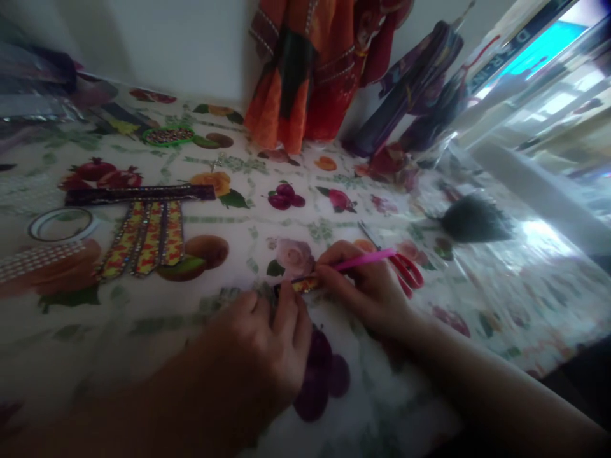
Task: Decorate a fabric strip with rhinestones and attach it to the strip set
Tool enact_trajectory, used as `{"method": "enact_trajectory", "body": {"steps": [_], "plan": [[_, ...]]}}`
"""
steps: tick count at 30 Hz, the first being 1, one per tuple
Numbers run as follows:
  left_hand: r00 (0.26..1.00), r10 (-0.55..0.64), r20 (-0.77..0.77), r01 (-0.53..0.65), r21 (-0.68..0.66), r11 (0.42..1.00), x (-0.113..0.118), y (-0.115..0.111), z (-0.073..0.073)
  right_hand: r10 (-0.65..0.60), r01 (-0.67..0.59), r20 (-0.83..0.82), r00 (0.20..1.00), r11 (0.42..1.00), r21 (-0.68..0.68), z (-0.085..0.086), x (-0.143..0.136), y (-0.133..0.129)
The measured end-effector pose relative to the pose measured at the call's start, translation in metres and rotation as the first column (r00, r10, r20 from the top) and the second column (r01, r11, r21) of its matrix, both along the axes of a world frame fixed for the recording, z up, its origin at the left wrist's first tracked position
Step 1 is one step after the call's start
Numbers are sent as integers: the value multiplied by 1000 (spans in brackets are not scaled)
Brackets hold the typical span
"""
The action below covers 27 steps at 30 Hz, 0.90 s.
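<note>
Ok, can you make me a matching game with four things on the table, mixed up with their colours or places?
1. scissors
2. stick
3. round ring
4. little dish

A. white, lying on the tablecloth
B. green, holding lots of tiny bits
C. pink, in the right hand
D. red handles

Right pairs: 1-D, 2-C, 3-A, 4-B

Orange-red cloth (281, 108) against white wall (181, 44); dark purple bundle (405, 92) beside it; fruit-print tablecloth (260, 318) below
</note>
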<state>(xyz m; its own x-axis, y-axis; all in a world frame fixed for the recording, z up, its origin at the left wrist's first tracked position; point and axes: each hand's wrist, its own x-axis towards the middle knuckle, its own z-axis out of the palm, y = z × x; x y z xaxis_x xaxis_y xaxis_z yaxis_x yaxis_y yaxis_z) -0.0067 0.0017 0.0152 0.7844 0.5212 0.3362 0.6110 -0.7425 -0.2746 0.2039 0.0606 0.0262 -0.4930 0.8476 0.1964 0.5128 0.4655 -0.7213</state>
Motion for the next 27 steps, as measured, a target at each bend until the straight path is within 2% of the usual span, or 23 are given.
{"method": "enact_trajectory", "body": {"steps": [9,14,21,23,27], "plan": [[999,-3,34,2,39,999,0,-2,-3,-12,12,16,1000,1000,23,4,-2,0],[993,-31,115,24,56,998,-1,-3,-7,-5,5,-3,1000,999,-39,3,-1,-1],[957,-84,276,68,67,995,-3,0,6,5,-5,-5,1000,999,-35,4,1,-1],[959,-97,267,76,87,993,-5,2,11,-9,9,-7,1000,1000,-6,3,1,0],[974,-184,135,179,49,983,-6,2,12,-26,26,-23,999,1000,-1,4,1,1]]}}
